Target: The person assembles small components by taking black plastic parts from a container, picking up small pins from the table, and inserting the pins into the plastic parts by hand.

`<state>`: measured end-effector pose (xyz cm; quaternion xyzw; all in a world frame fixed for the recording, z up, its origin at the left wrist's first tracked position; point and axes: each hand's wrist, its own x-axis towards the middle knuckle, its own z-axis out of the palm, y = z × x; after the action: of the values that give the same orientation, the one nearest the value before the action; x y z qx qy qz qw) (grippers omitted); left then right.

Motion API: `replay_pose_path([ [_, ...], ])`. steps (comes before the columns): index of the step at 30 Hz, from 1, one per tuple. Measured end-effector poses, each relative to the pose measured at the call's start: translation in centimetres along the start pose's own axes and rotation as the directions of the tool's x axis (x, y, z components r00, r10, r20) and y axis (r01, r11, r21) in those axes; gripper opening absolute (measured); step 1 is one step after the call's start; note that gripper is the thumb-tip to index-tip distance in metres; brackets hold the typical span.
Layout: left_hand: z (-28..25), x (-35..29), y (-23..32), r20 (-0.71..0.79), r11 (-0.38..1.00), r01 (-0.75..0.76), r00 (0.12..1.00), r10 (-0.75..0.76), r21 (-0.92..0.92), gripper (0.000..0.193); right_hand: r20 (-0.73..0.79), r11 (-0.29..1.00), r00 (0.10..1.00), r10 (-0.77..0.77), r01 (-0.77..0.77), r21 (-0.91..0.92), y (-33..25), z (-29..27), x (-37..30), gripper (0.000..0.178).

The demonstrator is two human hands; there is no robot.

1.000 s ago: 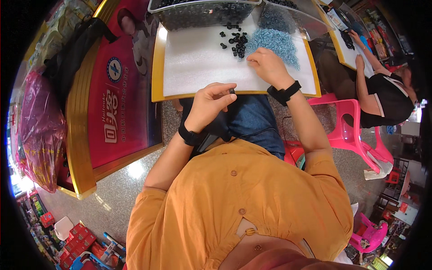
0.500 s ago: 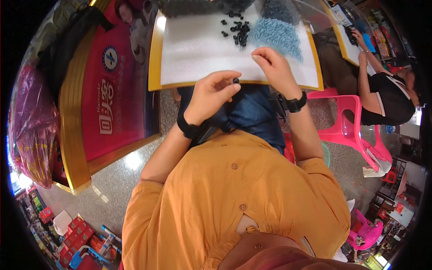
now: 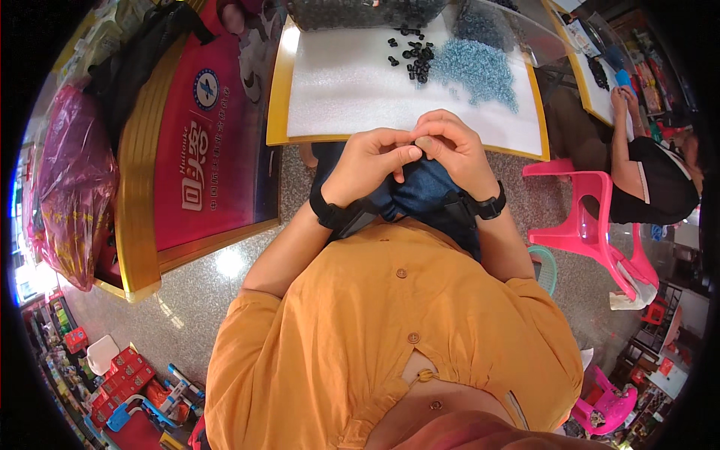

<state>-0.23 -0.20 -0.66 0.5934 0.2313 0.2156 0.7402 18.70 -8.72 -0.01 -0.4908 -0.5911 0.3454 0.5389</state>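
Note:
My left hand (image 3: 365, 163) and my right hand (image 3: 463, 161) meet fingertip to fingertip just in front of the table's near edge, above my lap. Thumb and forefinger of the left are pinched on a small black part, now almost wholly covered by the fingers. The right hand's thumb and fingers are pressed together against it; whatever they hold is too small or hidden to name. Beyond the hands, a loose group of small black parts (image 3: 420, 66) lies on the white tabletop (image 3: 337, 101). Right beside it spreads a heap of tiny light-blue pieces (image 3: 480, 71).
Along the table's far side stand a clear container of black parts (image 3: 367, 15) and a bag of dark pieces (image 3: 484, 26). A pink plastic chair (image 3: 589, 202) is at the right, where another person (image 3: 652, 169) works at a second table. A wooden-framed red counter (image 3: 142, 225) stands left.
My right hand has come down and left from over the table to meet the left hand's fingertips. The black part in the left hand has become mostly hidden. The view has shifted slightly.

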Motion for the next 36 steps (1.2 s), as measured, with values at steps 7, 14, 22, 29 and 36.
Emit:
replay_pose_path([
  [7,0.2,0.2,-0.7,0.088,0.988,0.011,0.996,0.002,-0.151,0.027,0.051,0.994,0.998,-0.041,0.036,0.104,0.2,-0.4,-0.3,0.014],
  [14,-0.4,0.4,-0.9,0.111,0.926,0.087,0.993,-0.049,-0.368,0.029,0.071,0.974,0.982,-0.177,0.185,-0.128,0.1,-0.6,0.1,0.021],
  [22,-1.3,0.7,-0.9,0.096,0.933,0.097,0.993,-0.067,-0.346,0.03,0.059,0.982,0.993,-0.103,0.111,-0.153,0.4,-0.8,1.6,0.02],
  [29,-2.4,1.3,-0.9,-0.026,0.96,0.088,0.995,-0.099,-0.267,0.03,-0.017,0.736,0.999,0.027,-0.031,-0.676,2.6,-2.9,10.6,0.012],
  [36,-2.4,1.4,-0.7,-0.01,0.98,0.084,0.996,-0.087,-0.182,0.03,0.024,0.322,0.988,0.153,-0.027,-0.947,5.4,-1.3,16.7,0.018],
])
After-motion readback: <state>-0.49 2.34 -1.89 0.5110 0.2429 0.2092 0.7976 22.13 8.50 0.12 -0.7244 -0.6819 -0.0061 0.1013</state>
